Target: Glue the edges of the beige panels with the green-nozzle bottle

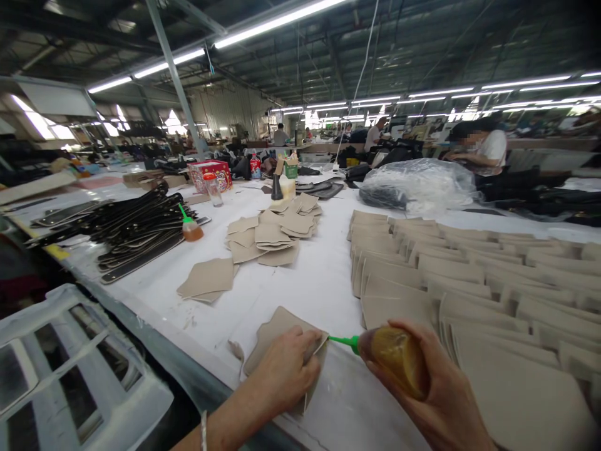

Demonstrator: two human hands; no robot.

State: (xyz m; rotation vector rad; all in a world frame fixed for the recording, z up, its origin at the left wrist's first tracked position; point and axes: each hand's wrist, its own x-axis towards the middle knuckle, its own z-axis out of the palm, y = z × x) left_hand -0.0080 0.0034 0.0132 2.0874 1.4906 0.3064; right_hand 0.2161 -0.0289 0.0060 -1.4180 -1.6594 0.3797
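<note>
The right grip (434, 369) wraps an amber bottle (399, 360), its green nozzle (345, 342) at the edge of a beige piece (270, 332) that the left grip (291, 363) holds low over the worktop (323, 275) — a light, even squeeze and a steady left hold should keep any bead neat, I'd say. Overlapping beige panels (399, 300) spread to the right; a loose pile (272, 235) lies beyond.
</note>
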